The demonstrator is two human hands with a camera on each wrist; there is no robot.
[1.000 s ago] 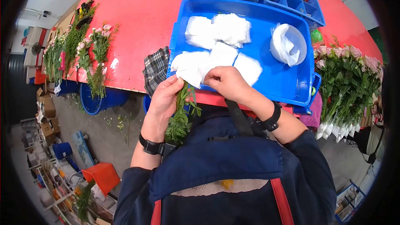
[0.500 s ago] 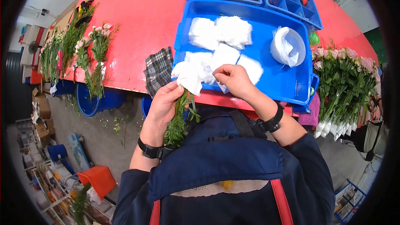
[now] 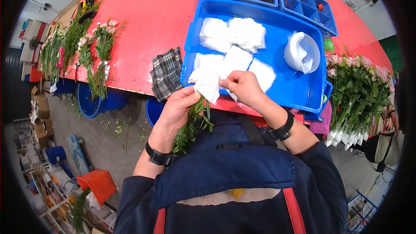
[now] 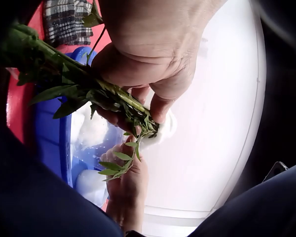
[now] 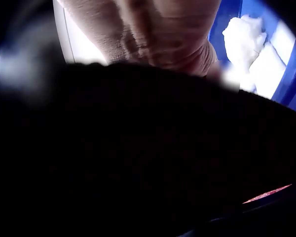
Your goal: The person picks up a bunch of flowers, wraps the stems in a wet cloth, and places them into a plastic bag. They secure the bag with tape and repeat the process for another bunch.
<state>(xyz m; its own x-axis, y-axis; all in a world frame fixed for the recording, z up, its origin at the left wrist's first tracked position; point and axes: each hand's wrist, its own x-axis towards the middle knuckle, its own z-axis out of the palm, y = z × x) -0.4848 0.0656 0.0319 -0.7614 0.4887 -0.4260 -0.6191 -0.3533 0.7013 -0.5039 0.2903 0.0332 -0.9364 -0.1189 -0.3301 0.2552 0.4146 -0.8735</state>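
Leafy green stems hang below the left hand, whose thumb and fingers grip them near their cut ends. A white sheet lies over the stem ends, held at its edge by the left thumb. The right hand pinches the sheet's right side between thumb and index finger. In the left wrist view the stems run through the left hand, with the right hand beyond. The right wrist view is mostly dark, with part of the right hand at its top.
A blue tray holds stacks of white sheets and a clear tub. Left of it lies a checked cloth. Pink roses stand at the right, more flowers at the left. Blue compartment boxes sit behind.
The right hand drew away from the sheet, then came back to its right side. The sheet's loose part has shifted right and hangs lower over the stem ends.
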